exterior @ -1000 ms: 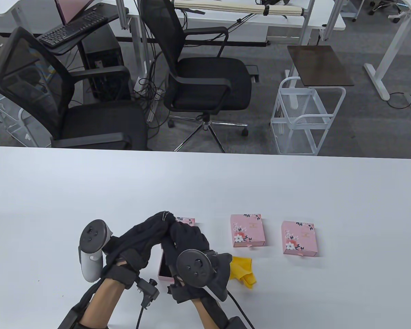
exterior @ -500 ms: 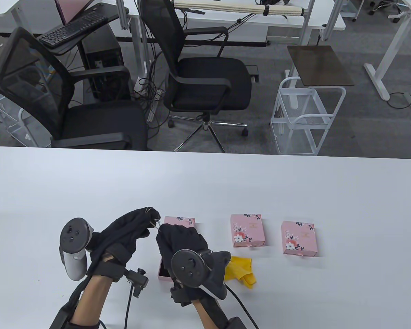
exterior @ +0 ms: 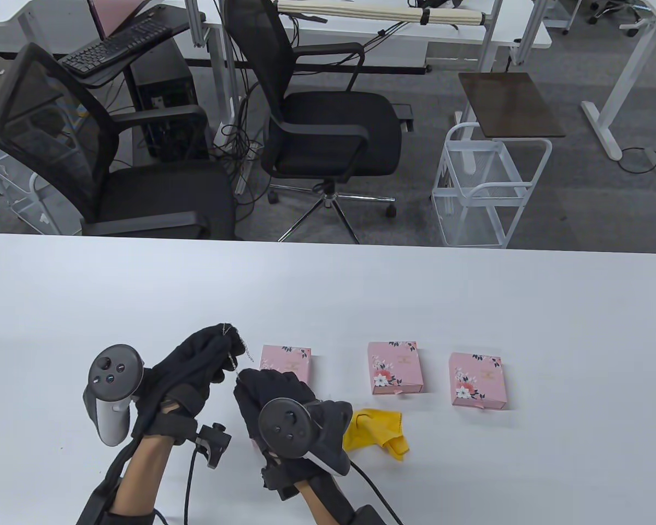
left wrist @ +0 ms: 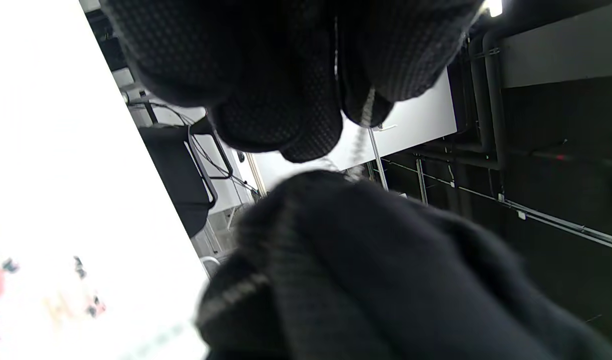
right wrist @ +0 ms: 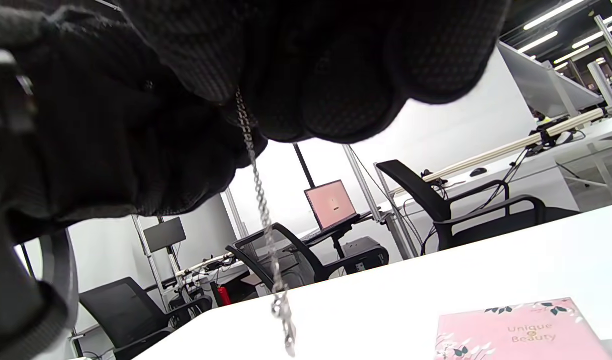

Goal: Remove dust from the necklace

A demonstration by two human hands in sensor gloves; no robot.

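Across your white table (exterior: 470, 295) you have three pink floral boxes: one (exterior: 286, 362) furthest left, one (exterior: 395, 367) in the middle, one (exterior: 477, 380) on the right. Beyond the far edge stand two black office chairs (exterior: 328, 126), a white wire cart (exterior: 484, 188), a keyboard (exterior: 115, 46) and a pink-screened laptop (right wrist: 332, 204).

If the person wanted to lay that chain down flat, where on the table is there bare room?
The widest bare stretch of the table lies beyond the three pink boxes, up to the far edge. The left side beyond the left hand is bare too. It is crowded near the right hand, between the boxes and the yellow cloth.
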